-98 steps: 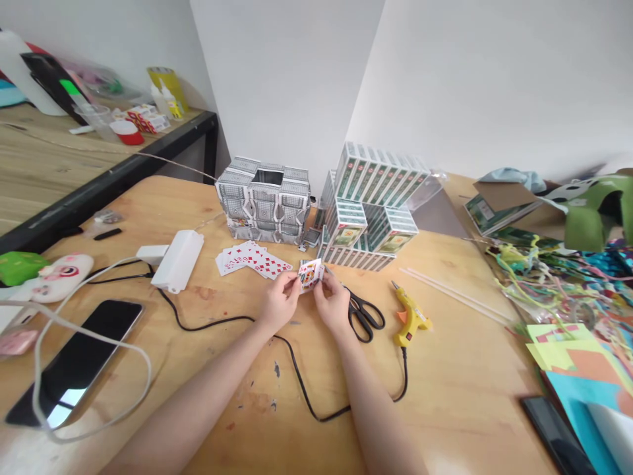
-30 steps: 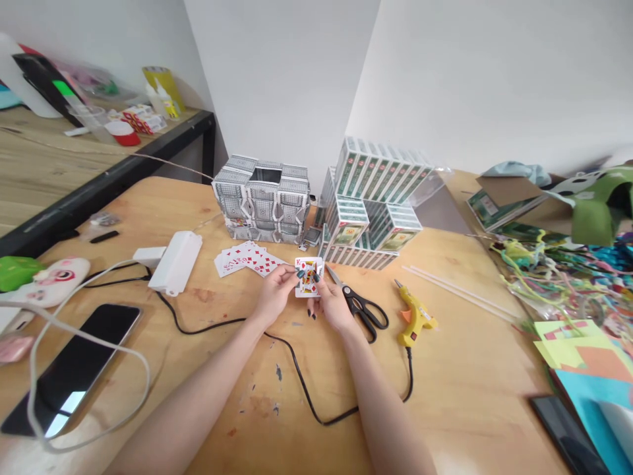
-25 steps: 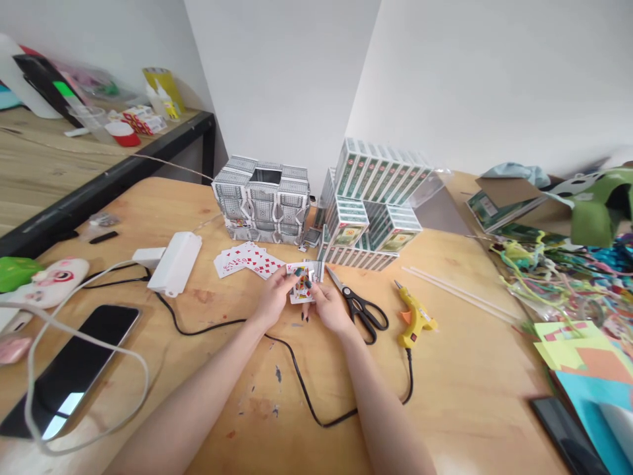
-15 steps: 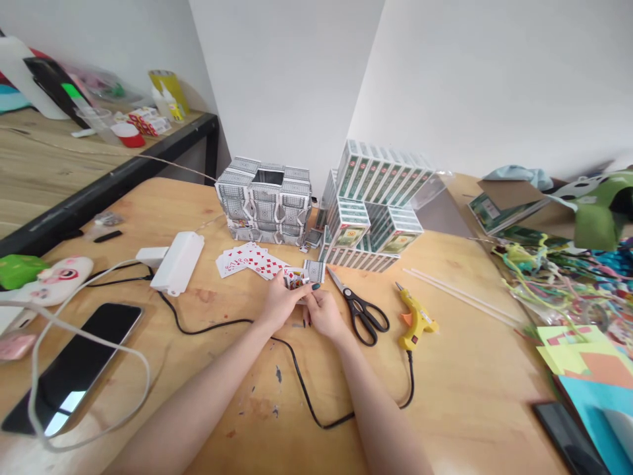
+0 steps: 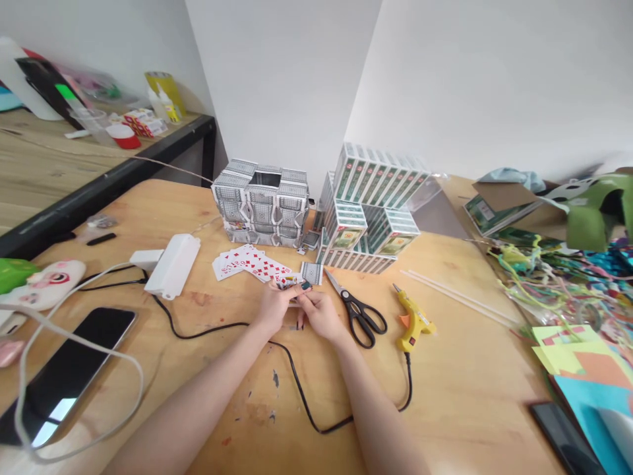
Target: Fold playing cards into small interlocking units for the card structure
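Both hands meet at the middle of the table around a playing card (image 5: pixel 285 282), a king with a red K in its corner. My left hand (image 5: pixel 275 305) is closed on its near left side. Close against it, my right hand (image 5: pixel 319 313) is closed too, its fingers pinching at the card's near right edge; most of the card is hidden by the fingers. Just beyond lies a fan of face-up diamond cards (image 5: pixel 247 260). A grey-backed card (image 5: pixel 312 272) rests past my right hand. Farther back stands a box-like structure of folded cards (image 5: pixel 262 208).
Black-handled scissors (image 5: pixel 363 316) and a yellow glue gun (image 5: pixel 414 323) lie right of my hands, with glue sticks (image 5: pixel 457 297) beyond. Stacked card boxes (image 5: pixel 370 211) stand behind. A black cable (image 5: pixel 297 376) crosses under my arms. At left are a white adapter (image 5: pixel 174 265) and a phone (image 5: pixel 69 369).
The view has shifted slightly. Both hands stay together on the king card, which now shows less between the fingers and looks tilted flatter.
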Demonstrator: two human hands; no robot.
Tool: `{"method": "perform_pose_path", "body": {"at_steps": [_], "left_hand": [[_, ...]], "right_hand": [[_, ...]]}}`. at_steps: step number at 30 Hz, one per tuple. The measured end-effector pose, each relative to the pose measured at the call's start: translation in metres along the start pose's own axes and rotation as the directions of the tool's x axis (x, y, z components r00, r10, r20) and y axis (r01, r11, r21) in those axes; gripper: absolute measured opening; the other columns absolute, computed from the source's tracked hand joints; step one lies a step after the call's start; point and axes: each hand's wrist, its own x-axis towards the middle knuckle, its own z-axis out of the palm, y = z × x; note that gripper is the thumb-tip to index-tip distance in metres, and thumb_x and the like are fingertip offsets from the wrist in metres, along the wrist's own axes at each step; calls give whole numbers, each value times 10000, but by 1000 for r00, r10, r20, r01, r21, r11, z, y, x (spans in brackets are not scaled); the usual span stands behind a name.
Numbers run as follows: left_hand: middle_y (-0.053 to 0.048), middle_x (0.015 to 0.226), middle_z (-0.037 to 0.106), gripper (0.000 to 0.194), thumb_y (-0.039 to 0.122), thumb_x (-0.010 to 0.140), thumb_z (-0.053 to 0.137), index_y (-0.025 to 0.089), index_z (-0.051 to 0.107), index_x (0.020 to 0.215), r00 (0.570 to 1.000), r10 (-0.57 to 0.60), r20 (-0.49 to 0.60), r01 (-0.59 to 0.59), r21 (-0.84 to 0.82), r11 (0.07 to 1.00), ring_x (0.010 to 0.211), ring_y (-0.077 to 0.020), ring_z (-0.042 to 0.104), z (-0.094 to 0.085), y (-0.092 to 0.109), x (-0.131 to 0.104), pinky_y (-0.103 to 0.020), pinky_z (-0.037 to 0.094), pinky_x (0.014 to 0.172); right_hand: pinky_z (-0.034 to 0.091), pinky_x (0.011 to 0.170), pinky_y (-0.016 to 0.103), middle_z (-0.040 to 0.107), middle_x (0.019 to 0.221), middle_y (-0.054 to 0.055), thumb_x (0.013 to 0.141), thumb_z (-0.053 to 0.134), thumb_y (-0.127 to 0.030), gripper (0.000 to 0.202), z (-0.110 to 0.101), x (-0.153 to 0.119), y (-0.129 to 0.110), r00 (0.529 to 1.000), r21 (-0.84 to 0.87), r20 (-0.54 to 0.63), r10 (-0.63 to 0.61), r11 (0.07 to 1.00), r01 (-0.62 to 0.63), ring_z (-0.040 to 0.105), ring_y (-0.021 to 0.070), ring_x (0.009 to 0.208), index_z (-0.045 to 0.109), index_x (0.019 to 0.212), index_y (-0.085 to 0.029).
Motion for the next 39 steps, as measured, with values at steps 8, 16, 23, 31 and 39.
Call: {"method": "perform_pose_path", "body": {"at_steps": [8,16,23,31,39], "left_hand": [[-21,666,653,200,283,600,703,132,630,710,996,77,-48,-76,31,997,589,-143,586,2,-2,0,-255,456,563],[28,587,553,191,336,660,642,155,583,652,976,217,-30,-192,359,913,545,-105,475,-3,4,1,-201,378,522],[4,664,593,169,325,721,579,164,610,764,961,275,9,-249,449,858,603,-129,506,-8,4,3,-215,396,572],[17,574,540,136,309,686,610,174,622,672,953,299,52,-277,552,786,540,-124,457,-11,5,-2,-211,346,505],[39,501,435,215,296,693,600,173,520,535,933,355,56,-312,616,723,494,-98,381,-10,6,-2,-204,318,482]], "right_hand": [[197,361,213,380,350,-73,704,605,-471,333,-11,3,-3,982,195,-183,52,981,-15,266,59,321,578,583,-162],[157,379,216,325,389,-76,679,612,-454,302,-11,5,1,926,261,-361,112,965,-15,219,62,375,619,685,-152],[189,373,206,347,405,-80,740,537,-478,352,-13,4,4,948,220,-306,83,975,-14,252,66,364,604,809,-140],[188,347,192,367,408,-77,702,586,-489,347,-11,3,1,958,179,-272,85,983,-37,273,52,350,498,587,-173],[146,289,178,370,361,-96,746,544,-463,322,-15,1,-1,984,261,-114,138,960,-104,274,40,262,470,613,-179]]}}
